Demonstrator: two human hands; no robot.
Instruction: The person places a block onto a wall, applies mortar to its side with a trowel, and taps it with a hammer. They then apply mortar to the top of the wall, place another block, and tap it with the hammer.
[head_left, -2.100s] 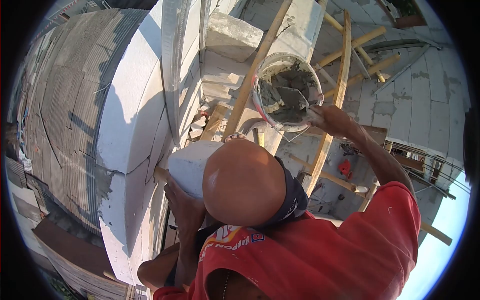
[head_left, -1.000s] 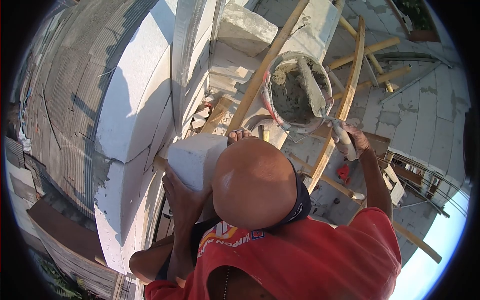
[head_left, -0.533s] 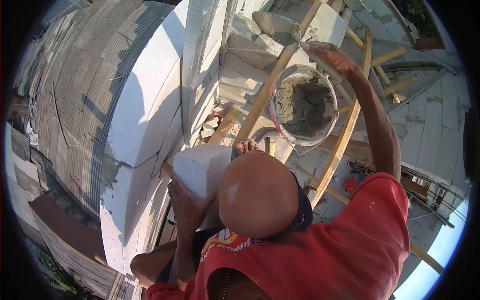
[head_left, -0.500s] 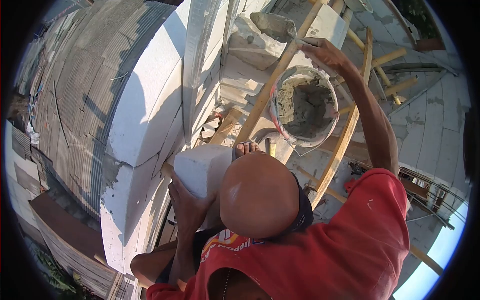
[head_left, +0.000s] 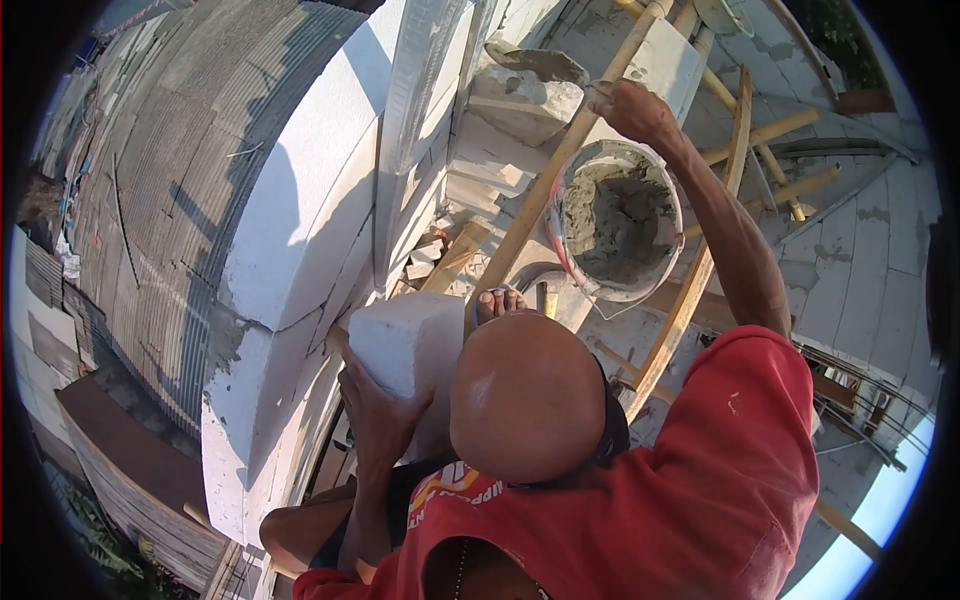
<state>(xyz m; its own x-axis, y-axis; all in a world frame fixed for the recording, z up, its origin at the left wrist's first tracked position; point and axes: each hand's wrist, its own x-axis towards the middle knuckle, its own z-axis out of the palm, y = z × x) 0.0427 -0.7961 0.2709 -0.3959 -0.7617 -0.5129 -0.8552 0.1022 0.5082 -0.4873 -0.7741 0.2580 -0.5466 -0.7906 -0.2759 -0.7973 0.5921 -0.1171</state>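
My left hand [head_left: 382, 415] is wrapped round the lower end of a white lightweight concrete block [head_left: 408, 340], thumb and fingers on different faces. The block stands beside the white block wall [head_left: 300, 235]. Over on the right, my right hand [head_left: 635, 112] is closed round the handle of a trowel [head_left: 540, 62]. Grey mortar coats the trowel's blade, which hangs above a rough broken block [head_left: 525, 100]. Just below that hand is a bucket [head_left: 560, 245] with wet mortar [head_left: 620, 215] inside, thick on its walls.
A bamboo pole [head_left: 540, 185] runs diagonally past the bucket. Timber rails [head_left: 690, 310] cross on the right. A metal channel [head_left: 405, 130] rises along the wall. My bare foot [head_left: 497, 302] rests near broken pieces [head_left: 428, 258]. Corrugated roofs [head_left: 190, 150] lie below, beyond the wall.
My right hand has turned, and the trowel blade now shows narrower, more edge-on. My left hand keeps its place on the block. The whole view has shifted slightly.
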